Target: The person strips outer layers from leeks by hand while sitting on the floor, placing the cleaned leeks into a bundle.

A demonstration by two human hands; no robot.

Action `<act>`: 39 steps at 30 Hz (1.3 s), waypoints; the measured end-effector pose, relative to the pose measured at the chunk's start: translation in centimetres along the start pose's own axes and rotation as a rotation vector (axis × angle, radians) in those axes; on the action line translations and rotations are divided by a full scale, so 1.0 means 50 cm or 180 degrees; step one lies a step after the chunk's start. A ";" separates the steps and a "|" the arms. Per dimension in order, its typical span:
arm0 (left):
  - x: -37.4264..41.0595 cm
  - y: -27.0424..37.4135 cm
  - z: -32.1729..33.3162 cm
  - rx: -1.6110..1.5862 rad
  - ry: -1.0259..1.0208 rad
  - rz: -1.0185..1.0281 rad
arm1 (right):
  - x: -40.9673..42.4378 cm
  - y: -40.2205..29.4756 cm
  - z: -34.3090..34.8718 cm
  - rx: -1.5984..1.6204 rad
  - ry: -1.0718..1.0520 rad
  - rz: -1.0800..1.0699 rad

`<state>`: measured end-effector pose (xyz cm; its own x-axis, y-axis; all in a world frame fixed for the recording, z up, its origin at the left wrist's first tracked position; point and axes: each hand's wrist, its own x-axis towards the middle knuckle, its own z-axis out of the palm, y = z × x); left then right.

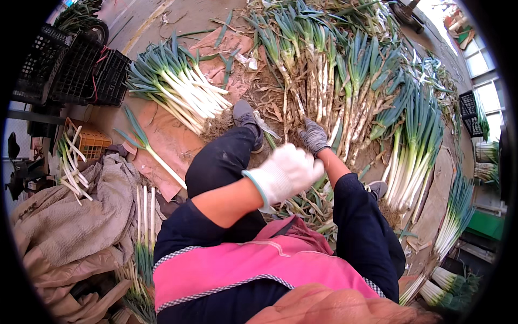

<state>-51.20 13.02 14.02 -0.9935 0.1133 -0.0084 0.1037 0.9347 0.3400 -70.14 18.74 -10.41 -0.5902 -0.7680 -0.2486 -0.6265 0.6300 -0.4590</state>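
My left hand (291, 170), in a white knit glove with a green cuff, is raised before my knees, blurred, its fingers curled; whether it holds anything is unclear. My right hand (313, 135), in a grey striped glove, is at the lower end of soil-covered long green onions (319, 81) lying on the floor; its grip is partly hidden. Beyond my left shoe lies a pile of clean white-stalked green onions (182, 89) with roots. To the right is another clean bundle (412, 154). A single green onion (158, 156) lies at the left.
Black plastic crates (81, 69) stand at the upper left, near an orange crate (94, 139). A crumpled quilted cloth (89, 214) lies at the left. Loose peelings (267, 95) litter the floor around my shoes (247, 117). More onion bundles (455, 214) lie at the far right.
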 end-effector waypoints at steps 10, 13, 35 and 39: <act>0.018 0.014 0.041 0.0083 -0.0643 -0.0083 | 0.185 0.004 0.097 -0.1051 0.0656 0.0329; 0.016 0.001 0.052 0.0223 -0.0570 -0.0190 | 0.153 -0.036 0.033 -0.0758 -0.0167 0.0421; 0.137 -0.077 0.160 -0.5824 0.1607 -0.2953 | -0.665 -0.016 -0.180 0.3118 0.0356 0.0524; 0.173 -0.038 0.248 -0.7379 0.1784 -0.2141 | -0.740 0.011 -0.119 0.2822 0.0528 0.0469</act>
<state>-59.43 16.39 1.62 -0.8137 -0.3158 -0.4880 0.1055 -0.9059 0.4102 -51.67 48.19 3.60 -0.7418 -0.6172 -0.2624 0.0412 0.3486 -0.9364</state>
